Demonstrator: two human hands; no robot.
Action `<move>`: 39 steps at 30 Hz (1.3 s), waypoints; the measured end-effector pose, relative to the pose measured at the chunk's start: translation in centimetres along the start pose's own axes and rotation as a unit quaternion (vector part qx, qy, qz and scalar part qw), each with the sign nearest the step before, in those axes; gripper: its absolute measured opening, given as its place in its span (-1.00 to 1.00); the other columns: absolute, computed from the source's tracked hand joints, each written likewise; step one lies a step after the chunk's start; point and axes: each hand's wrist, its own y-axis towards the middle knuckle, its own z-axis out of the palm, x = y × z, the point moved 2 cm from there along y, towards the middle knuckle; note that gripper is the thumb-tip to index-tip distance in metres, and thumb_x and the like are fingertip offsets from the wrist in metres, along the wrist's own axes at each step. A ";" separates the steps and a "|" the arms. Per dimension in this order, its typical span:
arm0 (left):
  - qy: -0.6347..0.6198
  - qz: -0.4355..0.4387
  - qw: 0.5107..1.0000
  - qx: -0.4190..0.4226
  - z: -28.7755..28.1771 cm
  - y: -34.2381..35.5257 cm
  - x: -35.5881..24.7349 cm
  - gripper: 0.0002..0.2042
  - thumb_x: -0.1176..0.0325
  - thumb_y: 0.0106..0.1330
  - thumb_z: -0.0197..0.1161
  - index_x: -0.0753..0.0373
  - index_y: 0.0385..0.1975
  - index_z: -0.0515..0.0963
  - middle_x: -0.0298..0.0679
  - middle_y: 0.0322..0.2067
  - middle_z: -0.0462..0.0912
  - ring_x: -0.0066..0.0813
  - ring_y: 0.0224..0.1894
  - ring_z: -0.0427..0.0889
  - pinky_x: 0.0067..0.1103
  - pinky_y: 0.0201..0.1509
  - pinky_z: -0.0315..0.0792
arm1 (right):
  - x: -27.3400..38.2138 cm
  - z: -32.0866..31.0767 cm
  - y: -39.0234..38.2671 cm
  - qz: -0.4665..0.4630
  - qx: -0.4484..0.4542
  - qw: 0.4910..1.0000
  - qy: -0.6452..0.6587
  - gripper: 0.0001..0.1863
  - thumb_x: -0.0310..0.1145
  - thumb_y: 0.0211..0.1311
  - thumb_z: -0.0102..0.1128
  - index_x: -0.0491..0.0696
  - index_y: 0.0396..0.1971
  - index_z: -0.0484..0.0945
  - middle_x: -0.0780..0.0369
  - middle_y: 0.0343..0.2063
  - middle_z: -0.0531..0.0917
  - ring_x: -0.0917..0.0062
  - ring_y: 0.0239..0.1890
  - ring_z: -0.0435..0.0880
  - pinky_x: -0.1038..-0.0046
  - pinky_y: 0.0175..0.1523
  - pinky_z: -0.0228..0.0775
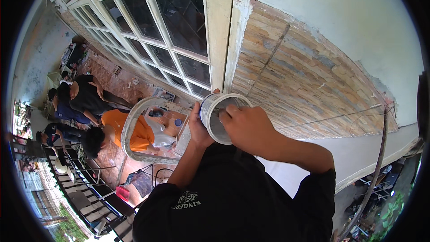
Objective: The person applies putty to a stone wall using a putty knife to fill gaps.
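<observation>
A white plastic tub (216,128) with some blue on its outside is held up in front of my chest, its mouth tilted toward me. My left hand (198,127) is wrapped round the outside of it. My right hand (247,126) reaches over the rim with curled fingers. Something greyish shows by those fingertips inside the tub, but I cannot make out what it is. The tub's bottom is mostly hidden behind the right hand.
A pale, stained rounded frame (127,127), like a ladder top, stands left of the tub. Beyond are a paned window (165,40) and a stone-patterned wall (286,62). Lower down, a person in orange (123,125) and several others work near a railing (85,192).
</observation>
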 end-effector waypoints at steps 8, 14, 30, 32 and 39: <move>0.038 -0.053 0.998 -0.013 -0.5 0.3 -0.5 -0.36 -0.08 0.48 -0.27 0.28 0.38 0.21 -0.01 0.22 0.44 -0.14 0.25 0.44 -0.29 0.40 0.23 | -1.2 0.1 1.1 -0.152 0.098 0.983 -0.010 -0.74 -0.44 -0.13 0.35 -0.07 -0.33 0.62 0.21 -0.32 0.59 0.33 -0.39 0.71 0.31 -0.36 0.55; 0.037 -0.075 0.996 -0.005 -0.2 0.9 0.0 -0.35 -0.12 0.48 -0.23 0.26 0.37 0.24 -0.09 0.24 0.45 -0.18 0.27 0.43 -0.28 0.39 0.24 | -2.6 -3.6 -0.1 -0.106 0.135 0.985 0.036 -0.79 -0.40 -0.11 0.41 -0.04 -0.39 0.65 0.23 -0.39 0.57 0.32 -0.42 0.68 0.29 -0.35 0.49; 0.045 -0.035 0.998 0.001 0.8 2.2 0.4 -0.36 -0.09 0.48 -0.36 0.23 0.38 0.21 -0.01 0.27 0.39 -0.12 0.29 0.40 -0.23 0.40 0.21 | -0.5 -2.2 -1.3 -0.133 0.019 0.991 0.007 -0.69 -0.44 -0.07 0.28 -0.14 -0.23 0.64 0.21 -0.30 0.63 0.43 -0.12 0.56 0.39 -0.04 0.45; 0.040 -0.009 0.999 0.020 1.5 2.0 0.3 -0.34 -0.12 0.46 -0.38 0.20 0.40 0.19 0.03 0.28 0.37 -0.08 0.29 0.38 -0.21 0.40 0.21 | 0.4 -0.7 -0.9 -0.135 0.019 0.991 -0.014 -0.74 -0.43 -0.05 0.26 -0.14 -0.28 0.64 0.22 -0.30 0.62 0.45 -0.11 0.55 0.40 -0.03 0.44; 0.074 0.050 0.996 0.006 0.2 1.9 0.5 -0.35 -0.10 0.46 -0.37 0.17 0.41 0.18 0.11 0.27 0.36 -0.01 0.31 0.35 -0.12 0.40 0.18 | 0.4 1.0 0.6 -0.162 0.064 0.984 0.025 -0.82 -0.46 -0.05 0.23 -0.16 -0.38 0.65 0.18 -0.24 0.63 0.38 -0.05 0.57 0.36 0.06 0.45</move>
